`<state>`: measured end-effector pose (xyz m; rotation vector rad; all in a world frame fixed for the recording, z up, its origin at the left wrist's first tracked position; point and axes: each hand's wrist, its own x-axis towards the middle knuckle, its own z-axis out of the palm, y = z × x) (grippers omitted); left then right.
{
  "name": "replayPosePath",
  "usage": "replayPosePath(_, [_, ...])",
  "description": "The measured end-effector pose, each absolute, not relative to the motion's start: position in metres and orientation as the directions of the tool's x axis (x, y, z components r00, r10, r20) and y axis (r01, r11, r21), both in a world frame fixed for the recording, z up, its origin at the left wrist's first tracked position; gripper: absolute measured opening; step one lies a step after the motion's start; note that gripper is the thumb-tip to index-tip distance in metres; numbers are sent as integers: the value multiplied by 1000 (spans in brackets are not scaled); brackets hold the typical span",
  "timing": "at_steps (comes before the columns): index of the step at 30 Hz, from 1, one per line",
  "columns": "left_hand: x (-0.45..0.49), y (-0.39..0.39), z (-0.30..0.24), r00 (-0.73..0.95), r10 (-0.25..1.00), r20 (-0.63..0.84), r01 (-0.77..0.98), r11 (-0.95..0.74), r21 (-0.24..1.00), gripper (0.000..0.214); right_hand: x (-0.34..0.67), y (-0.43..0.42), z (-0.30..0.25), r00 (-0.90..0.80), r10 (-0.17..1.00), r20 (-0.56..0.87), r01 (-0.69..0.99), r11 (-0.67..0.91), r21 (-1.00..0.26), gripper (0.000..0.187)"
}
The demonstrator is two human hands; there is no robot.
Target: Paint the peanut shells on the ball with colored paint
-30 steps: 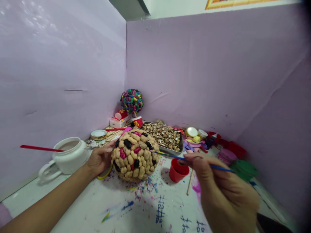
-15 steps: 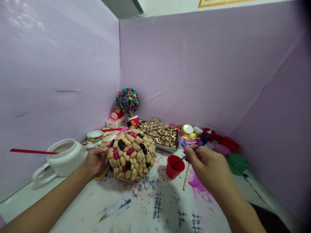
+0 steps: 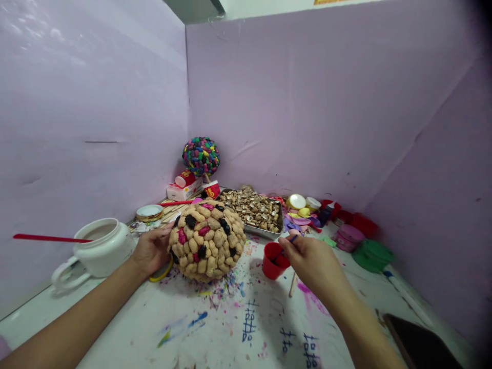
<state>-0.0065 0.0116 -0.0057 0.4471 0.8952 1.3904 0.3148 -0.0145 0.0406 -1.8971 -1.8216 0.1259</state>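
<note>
A ball covered in peanut shells [image 3: 213,251], some painted black or pink, is held at its left side by my left hand [image 3: 154,249]. The fingers of that hand go behind the ball, so their tips are hidden. My right hand [image 3: 313,259] pinches a thin blue paintbrush [image 3: 283,251], whose lower end is inside a red cup [image 3: 272,269]. What the cup holds is too dark to make out. A wooden stick [image 3: 293,285] lies on the table just right of the cup.
Behind the ball is a metal tray of shells [image 3: 253,210]. At left stands a white pot [image 3: 103,248] with a red stick [image 3: 49,238] across it. A colourful ball [image 3: 201,156] stands at the back. Green [image 3: 372,254] and pink containers [image 3: 349,237] sit right; a dark flat object [image 3: 423,341] lies front right.
My right hand has moved left and slightly down toward the red cup, with the brush now more upright in it. My left hand still holds the ball.
</note>
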Motion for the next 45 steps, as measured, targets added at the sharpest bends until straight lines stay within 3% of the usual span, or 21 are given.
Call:
replayPosePath(5, [-5, 12, -5, -47, 956, -288, -661, 187, 727, 57, 327, -34, 63, 165, 885, 436, 864, 84, -497, 48])
replayPosePath(9, [-5, 12, -4, -31, 955, -296, -650, 206, 731, 49, 322, -59, 86, 248, 718, 650, 640, 382, -667, 34])
replayPosePath(13, [-7, 13, -6, -26, 960, -278, -634, 199, 747, 42, 302, -72, 90, 193, 640, 744, 497, 589, -637, 22])
replayPosePath(17, [-9, 14, -9, -17, 961, -276, -638, 202, 743, 43, 287, -68, 78, 110, 598, 794, 441, 687, -578, 21])
replayPosePath(28, [-10, 16, -10, -26, 954, -298, -659, 208, 723, 38, 278, -59, 66, 26, 581, 813, 428, 729, -534, 19])
replayPosePath(45, [-6, 13, -5, -18, 956, -291, -664, 206, 718, 53, 275, -60, 64, -51, 635, 771, 461, 700, -546, 24])
